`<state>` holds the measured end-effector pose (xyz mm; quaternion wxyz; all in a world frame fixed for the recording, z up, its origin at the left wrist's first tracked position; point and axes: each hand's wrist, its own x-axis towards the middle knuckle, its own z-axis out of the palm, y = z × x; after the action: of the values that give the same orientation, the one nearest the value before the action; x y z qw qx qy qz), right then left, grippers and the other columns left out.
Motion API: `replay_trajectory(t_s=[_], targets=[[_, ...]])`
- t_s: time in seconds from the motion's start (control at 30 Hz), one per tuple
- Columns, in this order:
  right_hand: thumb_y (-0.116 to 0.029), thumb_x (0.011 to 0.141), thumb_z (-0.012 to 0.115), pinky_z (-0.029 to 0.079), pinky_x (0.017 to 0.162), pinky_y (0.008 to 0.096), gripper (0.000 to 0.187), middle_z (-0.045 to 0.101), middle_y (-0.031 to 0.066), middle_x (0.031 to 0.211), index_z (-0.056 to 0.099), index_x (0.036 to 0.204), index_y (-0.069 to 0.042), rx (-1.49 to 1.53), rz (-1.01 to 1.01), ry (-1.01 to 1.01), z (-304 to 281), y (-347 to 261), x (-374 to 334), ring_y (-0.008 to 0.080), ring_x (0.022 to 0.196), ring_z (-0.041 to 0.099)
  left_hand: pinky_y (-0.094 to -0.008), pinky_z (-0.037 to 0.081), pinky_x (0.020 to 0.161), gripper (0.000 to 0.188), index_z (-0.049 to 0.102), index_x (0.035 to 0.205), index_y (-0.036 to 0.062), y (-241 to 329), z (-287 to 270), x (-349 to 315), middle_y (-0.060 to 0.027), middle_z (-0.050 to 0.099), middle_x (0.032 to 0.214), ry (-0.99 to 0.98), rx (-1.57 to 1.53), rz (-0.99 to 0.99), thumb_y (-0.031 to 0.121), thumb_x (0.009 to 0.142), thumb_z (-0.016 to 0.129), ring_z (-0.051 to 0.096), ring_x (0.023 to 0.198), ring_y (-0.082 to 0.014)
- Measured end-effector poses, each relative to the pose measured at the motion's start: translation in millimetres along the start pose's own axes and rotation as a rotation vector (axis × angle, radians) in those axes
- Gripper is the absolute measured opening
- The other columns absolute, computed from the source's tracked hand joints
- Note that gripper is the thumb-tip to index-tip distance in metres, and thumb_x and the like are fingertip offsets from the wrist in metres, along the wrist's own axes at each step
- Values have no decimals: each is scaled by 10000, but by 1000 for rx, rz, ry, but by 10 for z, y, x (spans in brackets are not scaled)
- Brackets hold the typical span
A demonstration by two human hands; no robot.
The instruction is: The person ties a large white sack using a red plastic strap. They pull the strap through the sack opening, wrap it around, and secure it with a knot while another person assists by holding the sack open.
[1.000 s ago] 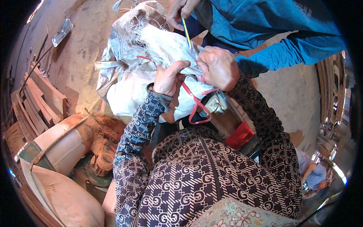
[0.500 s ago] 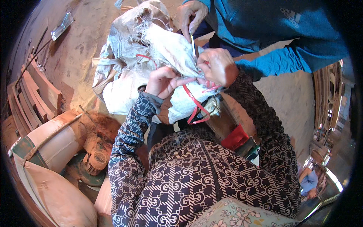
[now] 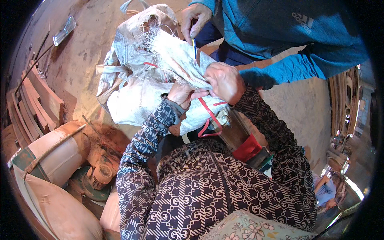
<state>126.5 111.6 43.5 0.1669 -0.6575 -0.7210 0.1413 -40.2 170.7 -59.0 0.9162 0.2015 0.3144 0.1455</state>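
Curved wooden planks (image 3: 38,106) lie at the left edge, with bulging pale sacks (image 3: 56,208) and a dusty motor (image 3: 101,176) at lower left. At upper centre sits the white woven sack (image 3: 154,78), frayed on top; the left hand (image 3: 182,95) pinches its gathered cloth. A red strip (image 3: 207,108) loops below. Above, a co-worker's hand (image 3: 196,20) points a slim tool (image 3: 194,48) over the sack. The right hand (image 3: 226,82) clenches the bunched cloth. A pale striped logo (image 3: 303,22) with lettering marks the blue jacket (image 3: 268,24), upper right.

The left hand (image 3: 182,94) and right hand (image 3: 225,83) have drawn closer together.
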Motion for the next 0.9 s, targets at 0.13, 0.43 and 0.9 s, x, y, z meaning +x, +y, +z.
replay_trajectory(t_s=[0.13,0.43,0.9], targets=[[-53,735,657,503,717,467,69,619,176,801,636,795,-26,33,-48,11,12,82,-10,382,825,625,-378,577,914,294,558,1230,-53,-97,-6,21,-165,650,1194,-33,-115,35,-38,936,548,665,1051,-240],[-97,766,656,531,694,480,91,647,200,806,627,761,-10,-13,111,59,9,71,48,394,766,658,-386,634,760,337,528,1181,-110,-1,180,0,-210,656,1082,102,-11,111,-133,853,455,707,886,-296],[-116,784,643,523,651,492,86,661,186,763,639,784,-30,128,171,82,2,81,35,387,731,667,-341,615,540,128,607,914,-117,-11,237,12,-196,674,741,64,-69,272,-110,827,513,679,596,-246]])
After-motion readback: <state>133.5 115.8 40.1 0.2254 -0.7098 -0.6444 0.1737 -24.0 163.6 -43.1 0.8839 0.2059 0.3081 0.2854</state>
